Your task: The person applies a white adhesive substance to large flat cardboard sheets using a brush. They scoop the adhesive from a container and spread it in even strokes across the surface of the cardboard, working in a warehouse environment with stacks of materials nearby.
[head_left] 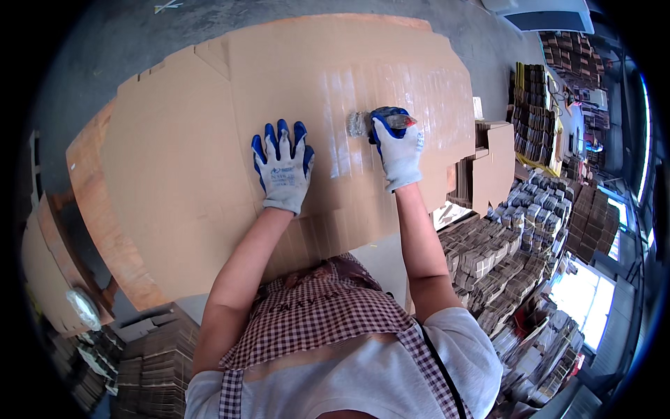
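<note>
A large flat sheet of brown cardboard [188,133] lies in front of me, with shiny whitish vertical streaks over its right half. My left hand [285,167], in a white glove with blue fingers, rests flat on the middle of the sheet, fingers spread. In the same kind of glove, my right hand [399,143] is closed around the handle of a brush [359,124]. The pale bristles point left and touch or hover just over the streaked part; I cannot tell which. A reddish end of the handle shows at the right of the glove.
Beneath the sheet is a wooden board [105,209], its edge showing at left. Cardboard pieces [492,164] stand just right of it. Bundled cardboard stacks [488,258] fill the right side, and more stacks [153,356] stand at lower left. Another wood-edged table [59,251] is at far left.
</note>
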`<state>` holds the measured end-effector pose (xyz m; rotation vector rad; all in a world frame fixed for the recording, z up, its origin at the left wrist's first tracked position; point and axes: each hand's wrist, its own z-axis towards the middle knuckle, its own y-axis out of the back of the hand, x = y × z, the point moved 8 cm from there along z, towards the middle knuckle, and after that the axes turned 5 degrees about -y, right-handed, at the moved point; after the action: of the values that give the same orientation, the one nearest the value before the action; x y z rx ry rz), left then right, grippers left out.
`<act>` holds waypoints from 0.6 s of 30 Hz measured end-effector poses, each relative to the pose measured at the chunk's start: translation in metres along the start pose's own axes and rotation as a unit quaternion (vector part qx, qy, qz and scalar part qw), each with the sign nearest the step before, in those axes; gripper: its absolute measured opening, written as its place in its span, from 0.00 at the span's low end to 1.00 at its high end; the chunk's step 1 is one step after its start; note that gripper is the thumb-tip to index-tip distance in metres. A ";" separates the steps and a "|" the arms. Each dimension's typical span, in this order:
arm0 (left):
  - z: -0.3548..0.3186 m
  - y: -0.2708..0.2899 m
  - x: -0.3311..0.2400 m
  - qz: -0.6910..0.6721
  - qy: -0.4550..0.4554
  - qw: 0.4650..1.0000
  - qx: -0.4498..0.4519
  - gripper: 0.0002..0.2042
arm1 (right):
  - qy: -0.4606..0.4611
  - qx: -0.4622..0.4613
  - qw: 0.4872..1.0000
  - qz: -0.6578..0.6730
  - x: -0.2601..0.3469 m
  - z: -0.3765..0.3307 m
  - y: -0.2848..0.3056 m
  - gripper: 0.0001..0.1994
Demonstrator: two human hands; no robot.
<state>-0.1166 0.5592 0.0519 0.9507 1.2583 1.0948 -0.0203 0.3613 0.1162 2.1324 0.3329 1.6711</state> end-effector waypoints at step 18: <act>0.000 0.001 -0.004 0.014 -0.008 1.000 -0.008 0.25 | 0.092 0.031 0.973 -0.210 0.006 -0.056 -0.009 0.12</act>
<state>-0.1164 0.5557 0.0542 0.9646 1.2253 1.1161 -0.0722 0.3813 0.1279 1.7877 0.8382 1.6169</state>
